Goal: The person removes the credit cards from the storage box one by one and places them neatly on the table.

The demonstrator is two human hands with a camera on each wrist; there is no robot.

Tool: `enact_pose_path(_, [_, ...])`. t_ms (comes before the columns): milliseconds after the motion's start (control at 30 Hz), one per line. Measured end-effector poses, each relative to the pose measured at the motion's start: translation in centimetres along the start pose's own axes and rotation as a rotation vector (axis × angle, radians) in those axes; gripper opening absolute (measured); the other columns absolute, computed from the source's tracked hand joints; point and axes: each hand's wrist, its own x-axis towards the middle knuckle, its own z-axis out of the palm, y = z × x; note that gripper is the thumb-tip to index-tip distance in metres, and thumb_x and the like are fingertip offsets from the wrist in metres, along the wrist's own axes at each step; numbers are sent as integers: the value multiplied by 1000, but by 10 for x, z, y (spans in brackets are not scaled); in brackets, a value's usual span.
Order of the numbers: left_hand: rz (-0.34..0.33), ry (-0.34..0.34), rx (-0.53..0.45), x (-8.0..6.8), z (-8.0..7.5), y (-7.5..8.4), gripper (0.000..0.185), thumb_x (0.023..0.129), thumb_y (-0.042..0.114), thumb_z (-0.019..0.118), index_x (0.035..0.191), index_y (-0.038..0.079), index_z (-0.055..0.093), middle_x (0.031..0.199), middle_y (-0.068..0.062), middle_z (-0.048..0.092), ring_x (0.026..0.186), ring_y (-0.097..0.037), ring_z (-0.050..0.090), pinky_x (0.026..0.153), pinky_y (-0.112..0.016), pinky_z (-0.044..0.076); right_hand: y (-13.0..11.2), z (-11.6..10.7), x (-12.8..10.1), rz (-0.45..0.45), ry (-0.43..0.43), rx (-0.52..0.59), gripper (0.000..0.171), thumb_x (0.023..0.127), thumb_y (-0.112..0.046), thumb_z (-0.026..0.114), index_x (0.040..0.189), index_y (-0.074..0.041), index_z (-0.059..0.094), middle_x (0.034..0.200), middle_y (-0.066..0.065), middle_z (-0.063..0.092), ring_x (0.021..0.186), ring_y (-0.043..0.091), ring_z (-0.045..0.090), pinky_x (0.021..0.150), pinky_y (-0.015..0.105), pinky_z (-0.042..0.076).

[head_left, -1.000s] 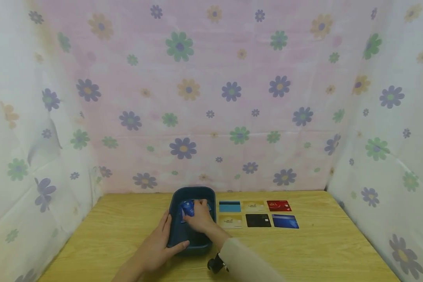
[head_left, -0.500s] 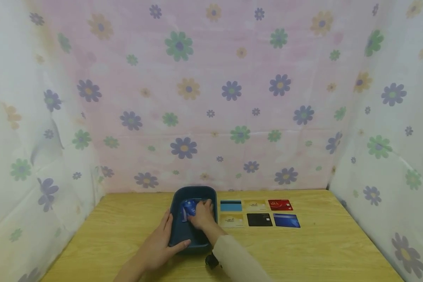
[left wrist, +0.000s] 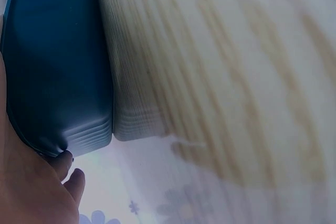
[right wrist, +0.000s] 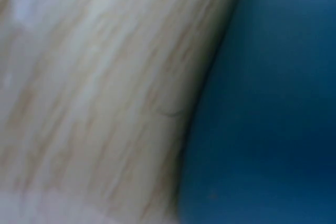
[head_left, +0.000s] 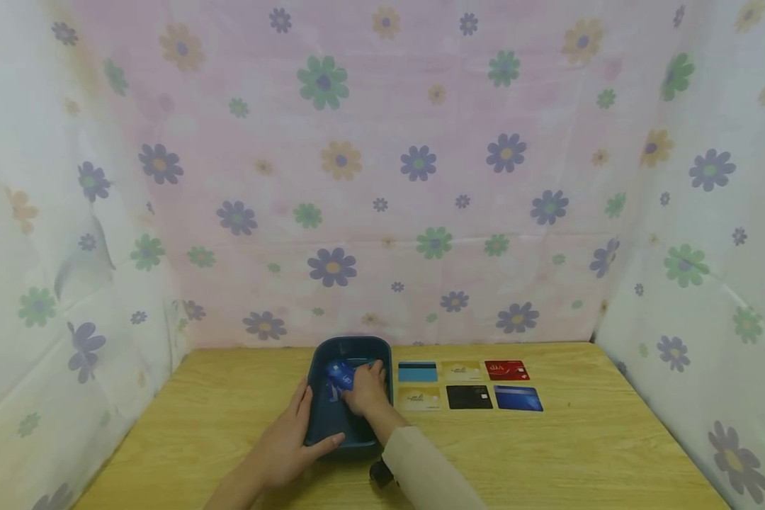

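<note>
So the right hand (head_left: 365, 391) is down inside the dark blue tray (head_left: 321, 425) with its fingers curled onto a blue card (head_left: 341, 375), which sits in the tray's far half, tipped up a bit, while the left hand (head_left: 287, 446) holds the tray's near left rim, thumb hooked along the front edge. Progress-wise, six cards (head_left: 469, 386) already lie in two neat rows of three on the wooden table (head_left: 580, 446) just right of the tray, and at least this blue one isn't out yet; what else is under the hand can't be seen. Nothing really blocks the way except the tray's right wall between the hand and the rows, and the flowered curtain (head_left: 382, 177) closing in the back and sides.
</note>
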Motion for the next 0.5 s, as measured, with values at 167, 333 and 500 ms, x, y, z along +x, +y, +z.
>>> enact_pose_path(167, [5,6,-4,1,1,-1,115,91,73,58,161,-5,12,170,-22,3,149,-47,28,114,-62,34,-1,-1,-1,6,2,14,72,84,-21,86,129,22,51,121,29,46,117,45,50,99,56,49])
enact_pose_path(333, [1,8,-3,1,2,-1,116,90,74,58,161,-5,13,170,-22,3,149,-47,29,114,-62,34,0,1,-2,-21,16,9,67,82,-18,87,126,18,52,117,29,51,112,44,52,98,56,50])
enact_pose_path(500, [-1,4,-14,1,1,0,115,91,74,58,161,-6,13,170,-23,4,149,-48,28,114,-63,33,0,1,-1,-55,21,4,60,83,-13,85,125,15,51,112,28,55,110,43,53,96,56,50])
